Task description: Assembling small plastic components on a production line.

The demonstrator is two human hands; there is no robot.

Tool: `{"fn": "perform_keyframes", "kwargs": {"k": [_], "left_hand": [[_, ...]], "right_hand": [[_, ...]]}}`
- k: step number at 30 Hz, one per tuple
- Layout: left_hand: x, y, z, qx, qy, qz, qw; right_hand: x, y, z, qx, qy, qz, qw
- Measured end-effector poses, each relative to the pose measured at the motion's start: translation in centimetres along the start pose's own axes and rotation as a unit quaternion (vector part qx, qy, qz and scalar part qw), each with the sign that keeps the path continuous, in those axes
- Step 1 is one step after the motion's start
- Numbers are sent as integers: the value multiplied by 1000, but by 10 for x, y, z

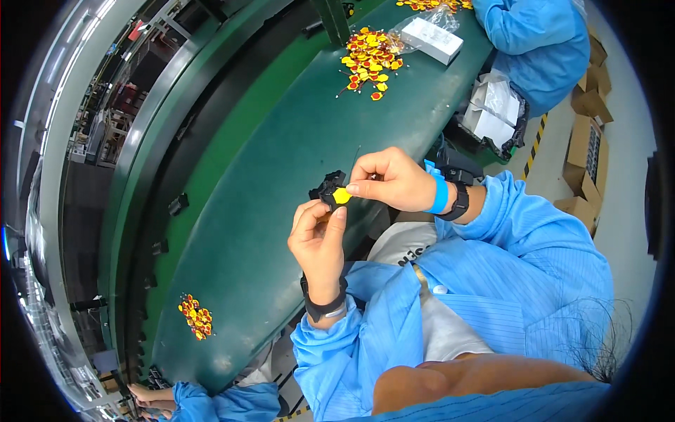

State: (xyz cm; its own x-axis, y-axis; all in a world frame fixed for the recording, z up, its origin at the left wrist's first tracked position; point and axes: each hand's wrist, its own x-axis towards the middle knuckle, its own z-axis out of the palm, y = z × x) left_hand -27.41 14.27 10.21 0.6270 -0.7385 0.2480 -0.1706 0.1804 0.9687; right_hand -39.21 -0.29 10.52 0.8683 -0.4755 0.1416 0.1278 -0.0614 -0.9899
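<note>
My left hand grips a small black plastic part from below, thumb on one side and fingers curled round the other. Against that part lies a yellow six-sided piece. Thumb and forefinger of my right hand pinch at the edge of the yellow piece, so it touches both my hand and the black part. A thin dark wire sticks up beside my right fingers; where it is fastened is hidden. Both hands are over the green worktable.
Yellow-and-red pieces with dark leads lie in a large heap and a small one. A white box stands by the large heap. Behind the table runs a green conveyor carrying black parts. Co-workers in blue sleeves sit at either side.
</note>
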Motion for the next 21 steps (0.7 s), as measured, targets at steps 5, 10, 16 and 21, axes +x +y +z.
{"fn": "perform_keyframes", "kwargs": {"k": [5, 10, 16, 21], "left_hand": [[-3, 3, 1, 1, 12, 6, 1000], [-3, 6, 1, 35, 15, 11, 999], [-2, 2, 0, 40, 7, -2, 999], [-1, 0, 1, 47, 12, -5, 999]], "right_hand": [[0, -1, 3, -20, -6, -2, 1000], [5, 0, 2, -27, -6, -14, 1000], [8, 6, -7, 103, -81, 77, 988], [7, 5, -6, 43, -63, 9, 997]]}}
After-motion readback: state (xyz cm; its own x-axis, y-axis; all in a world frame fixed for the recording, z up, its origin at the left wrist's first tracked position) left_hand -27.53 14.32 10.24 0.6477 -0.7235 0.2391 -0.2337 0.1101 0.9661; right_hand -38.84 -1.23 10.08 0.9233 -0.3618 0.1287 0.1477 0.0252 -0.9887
